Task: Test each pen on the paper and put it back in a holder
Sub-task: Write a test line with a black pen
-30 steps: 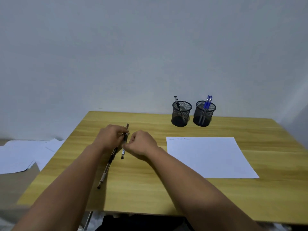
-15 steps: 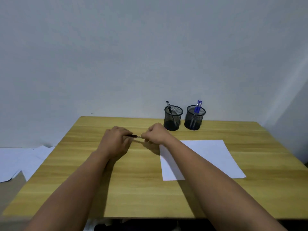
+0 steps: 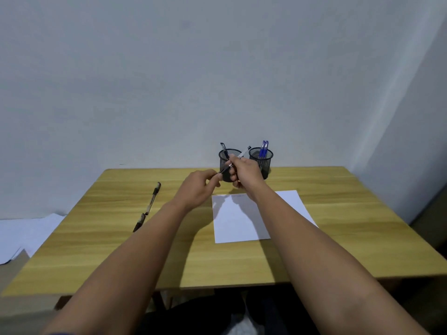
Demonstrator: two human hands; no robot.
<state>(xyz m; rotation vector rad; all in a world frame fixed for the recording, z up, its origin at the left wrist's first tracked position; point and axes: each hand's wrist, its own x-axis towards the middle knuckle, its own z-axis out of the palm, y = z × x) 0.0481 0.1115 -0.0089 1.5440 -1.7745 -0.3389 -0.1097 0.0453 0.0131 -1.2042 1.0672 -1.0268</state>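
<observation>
1. Lying far left of your grip: loose white sheets (image 3: 26,235) on the floor, off the table (image 3: 338,238) edge.
2. Two pens on the table (image 3: 152,199), well left of your hands, end to end, nearly touching. Both dark-tipped, pale barrels.
3. Your left hand (image 3: 197,189) is raised over the table, fingers (image 3: 214,176) pinched on the lower end of the held pen (image 3: 227,166). Can't tell if that end is a cap or the barrel.
4. Your right hand (image 3: 245,174) sits just right of the left one, fingers curled tight around the upper part of the same pen. Its clear top end pokes out up and to the right, past your knuckles.
5. Behind the grip: black mesh left holder (image 3: 226,157), partly hidden by your right hand, with one black pen (image 3: 223,148) standing in it.
6. Just right of that, the right holder (image 3: 262,157) with two blue pens (image 3: 263,148), upright. Both holders are near the back table edge.
7. Below and right of the grip: white paper (image 3: 237,221) flat on the table, faint marks at its top edge, your right forearm crossing over it.
</observation>
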